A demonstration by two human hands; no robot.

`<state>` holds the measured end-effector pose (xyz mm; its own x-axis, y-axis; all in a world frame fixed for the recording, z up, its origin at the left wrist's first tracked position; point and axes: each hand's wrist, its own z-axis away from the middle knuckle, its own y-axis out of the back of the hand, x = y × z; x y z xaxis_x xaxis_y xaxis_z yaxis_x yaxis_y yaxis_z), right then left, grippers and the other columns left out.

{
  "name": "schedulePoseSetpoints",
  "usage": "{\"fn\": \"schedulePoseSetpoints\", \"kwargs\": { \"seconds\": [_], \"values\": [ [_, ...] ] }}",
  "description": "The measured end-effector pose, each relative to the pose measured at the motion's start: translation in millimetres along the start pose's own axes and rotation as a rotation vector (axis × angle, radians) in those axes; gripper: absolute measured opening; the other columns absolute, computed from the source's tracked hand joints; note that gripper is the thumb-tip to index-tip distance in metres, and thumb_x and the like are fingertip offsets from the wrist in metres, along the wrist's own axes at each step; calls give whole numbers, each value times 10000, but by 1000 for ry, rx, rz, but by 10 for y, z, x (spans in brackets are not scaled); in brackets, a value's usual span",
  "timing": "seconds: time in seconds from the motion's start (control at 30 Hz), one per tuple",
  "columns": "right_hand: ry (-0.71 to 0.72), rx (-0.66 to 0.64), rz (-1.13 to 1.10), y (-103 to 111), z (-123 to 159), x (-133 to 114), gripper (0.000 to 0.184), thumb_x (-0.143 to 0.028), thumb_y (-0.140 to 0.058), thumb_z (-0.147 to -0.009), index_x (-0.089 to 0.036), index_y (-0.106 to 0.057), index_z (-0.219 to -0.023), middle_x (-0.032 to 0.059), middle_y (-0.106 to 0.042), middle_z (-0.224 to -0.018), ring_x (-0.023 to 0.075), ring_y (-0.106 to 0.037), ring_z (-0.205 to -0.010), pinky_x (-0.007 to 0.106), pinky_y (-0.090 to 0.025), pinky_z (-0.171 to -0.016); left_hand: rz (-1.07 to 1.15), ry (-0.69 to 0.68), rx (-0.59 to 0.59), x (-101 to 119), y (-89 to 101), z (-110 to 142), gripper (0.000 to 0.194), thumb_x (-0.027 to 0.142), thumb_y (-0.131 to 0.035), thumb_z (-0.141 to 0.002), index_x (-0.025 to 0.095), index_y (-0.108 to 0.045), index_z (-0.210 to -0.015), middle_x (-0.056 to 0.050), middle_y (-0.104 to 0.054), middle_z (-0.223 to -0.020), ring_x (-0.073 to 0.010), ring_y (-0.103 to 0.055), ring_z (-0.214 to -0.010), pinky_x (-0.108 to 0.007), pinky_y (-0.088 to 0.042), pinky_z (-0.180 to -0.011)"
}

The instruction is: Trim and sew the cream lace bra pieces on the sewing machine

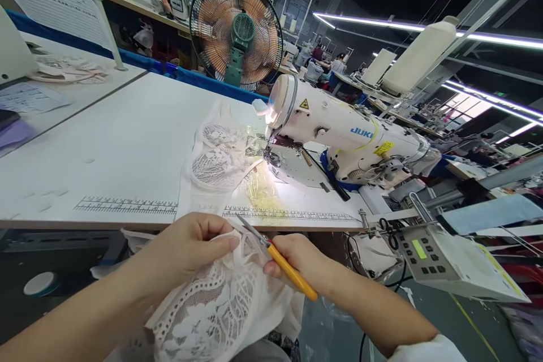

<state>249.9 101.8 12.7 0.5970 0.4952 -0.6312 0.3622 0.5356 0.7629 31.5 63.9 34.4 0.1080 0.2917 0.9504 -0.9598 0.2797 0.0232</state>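
Note:
My left hand point(199, 240) pinches the edge of a white lace bra point(207, 317) between thumb and fingers, just in front of the table edge. The bra's lace cups hang down over my lap. My right hand point(299, 260) is closed around scissors point(292, 274) with orange handles. Their metal blades point up and left, close to the gathered fabric by my left fingertips; whether they touch it I cannot tell. A second piece of white lace bra point(216, 161) lies on the table beyond, one strap running towards the needle area of the sewing machine point(339, 124).
The white table point(114, 141) has a printed ruler point(127, 205) along its front edge. A control box point(441, 260) juts out at the right. Behind the table stands a large fan point(235, 34). Thread cones point(419, 56) rise behind the machine. Papers point(31, 97) and fabric pieces lie at the left.

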Motion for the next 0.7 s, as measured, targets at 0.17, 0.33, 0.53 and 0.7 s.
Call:
{"fn": "schedulePoseSetpoints", "kwargs": {
  "seconds": [0.17,0.33,0.53,0.7],
  "values": [
    [4,202,-142,91,83,-29,421,-558,-603,-737,-209,-382,-658,-38,-427,-613,97,-358,-546,225,-305,-505,-38,-59,72,-19,30,47,394,508,-609,-671,191,-445,-506,69,-281,-467,-67,-234,-441,-184,-218,-389],
    [131,178,-261,56,192,-160,346,-512,-639,-736,-202,-489,-770,30,-596,-799,140,-508,-681,252,-423,-623,-76,-223,220,-75,63,103,312,451,-655,-676,198,-578,-512,12,-526,-602,-105,-456,-547,-194,-401,-500],
    [20,42,-86,-149,188,-211,216,-217,-686,-653,-196,-478,-705,8,-568,-736,137,-501,-657,237,-401,-596,19,-151,271,-115,86,192,297,470,-695,-639,213,-608,-519,-54,-709,-784,-203,-621,-766,-239,-483,-616],
    [117,-10,-216,-147,264,-357,226,-150,-612,-614,-205,-396,-653,-34,-474,-653,93,-386,-577,197,-322,-506,197,-130,232,-97,119,378,373,493,-685,-648,204,-504,-498,-20,-668,-664,-120,-488,-478,-259,-432,-497]
  ]
}}
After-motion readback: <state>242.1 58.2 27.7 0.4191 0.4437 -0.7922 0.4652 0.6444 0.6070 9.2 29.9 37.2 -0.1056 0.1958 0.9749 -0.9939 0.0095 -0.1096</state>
